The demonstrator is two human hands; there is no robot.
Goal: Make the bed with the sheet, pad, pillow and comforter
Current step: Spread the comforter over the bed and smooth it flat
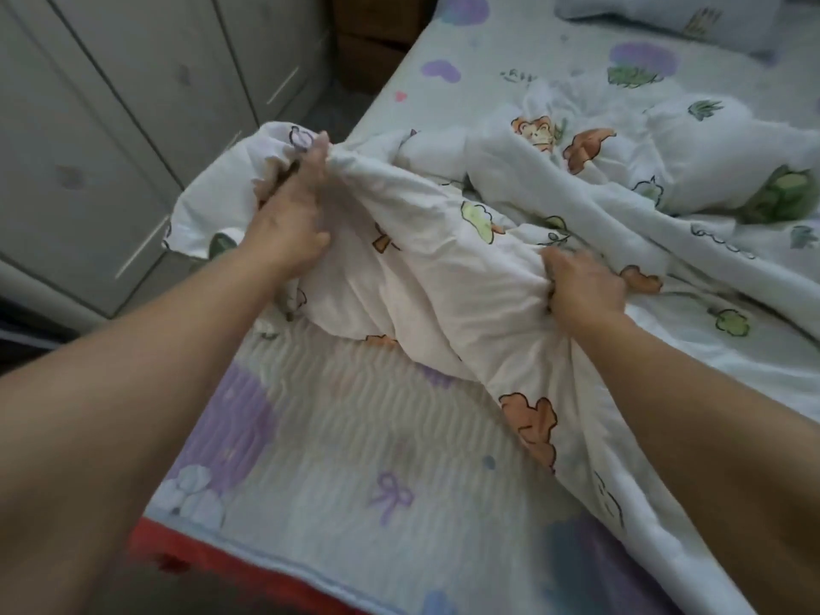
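Observation:
A white comforter [443, 277] printed with cartoon animals and plants lies bunched across the bed, one corner hanging past the left edge. My left hand [293, 201] grips a fold of it near that corner. My right hand [581, 286] clutches another bunch of the same comforter further right. Under it lies a quilted pad [337, 446] with purple bows and patches, covering the mattress. A pillow [670, 15] in matching pale print rests at the far top right of the bed.
A grey-white wardrobe with drawers [111, 104] stands to the left, with a narrow floor gap between it and the bed. A dark wooden piece [377, 37] sits beyond the bed's far left corner. A red edge [213, 565] shows at the bed's near side.

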